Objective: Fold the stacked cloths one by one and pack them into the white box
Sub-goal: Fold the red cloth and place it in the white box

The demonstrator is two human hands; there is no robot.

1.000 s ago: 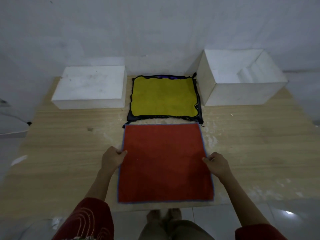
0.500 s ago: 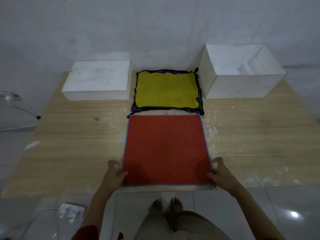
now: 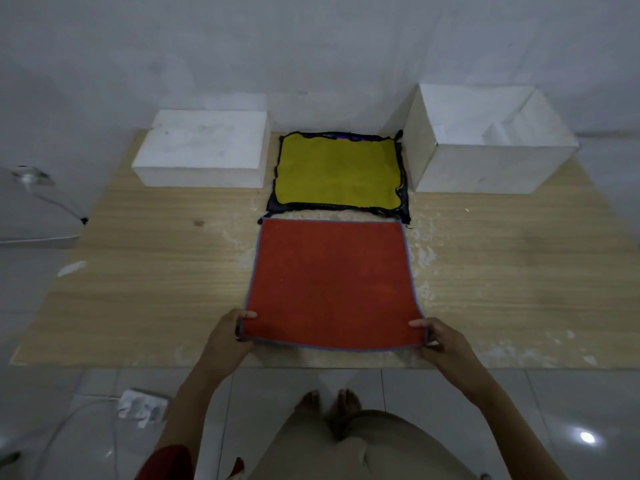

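Red cloth (image 3: 332,282) is pinched at its two near corners, thumbs on top, by my left hand (image 3: 228,336) and right hand (image 3: 446,344); I see it flat at the table's (image 3: 156,271) near edge, the stack of cloths (image 3: 337,174) just beyond, the white box (image 3: 485,168) at the far right corner

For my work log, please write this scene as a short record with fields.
cloth in work: red cloth, spread unfolded on the wooden table
left hand: pinches its near left corner
right hand: pinches its near right corner
stack: yellow cloth on top, dark cloths beneath, behind the red cloth
open white box: right of the stack, no coloured cloth visible inside
white block: left of the stack
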